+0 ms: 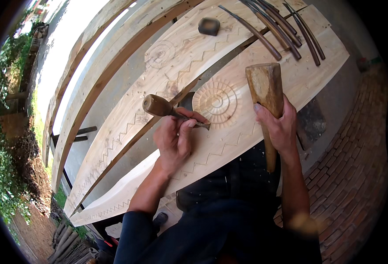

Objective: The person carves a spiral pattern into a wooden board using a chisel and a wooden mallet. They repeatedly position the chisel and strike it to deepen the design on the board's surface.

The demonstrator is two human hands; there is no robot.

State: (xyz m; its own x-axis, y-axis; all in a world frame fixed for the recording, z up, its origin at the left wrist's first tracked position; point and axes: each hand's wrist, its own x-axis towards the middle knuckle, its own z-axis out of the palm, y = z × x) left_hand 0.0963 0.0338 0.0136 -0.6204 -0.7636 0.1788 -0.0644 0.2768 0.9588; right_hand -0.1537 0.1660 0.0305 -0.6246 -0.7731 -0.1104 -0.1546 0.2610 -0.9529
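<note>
A wooden-handled chisel (158,105) is gripped near its blade by my left hand (175,140), its handle pointing up and left. The chisel's tip meets the pale wooden board (251,105) at the lower edge of a carved round rosette (217,101) with ringed, ray-like cuts. My right hand (278,123) is wrapped round the handle of a wooden mallet (264,86). The mallet's thick head is upward, held apart from the chisel, to its right. Zigzag lines (220,147) run along the board below the rosette.
Several more chisels (282,31) lie at the board's far end. A small dark block (209,26) rests on the neighbouring board (181,53). Curved planks (97,83) stand at left. Brick paving (348,176) is at right, stacked logs (65,242) at lower left.
</note>
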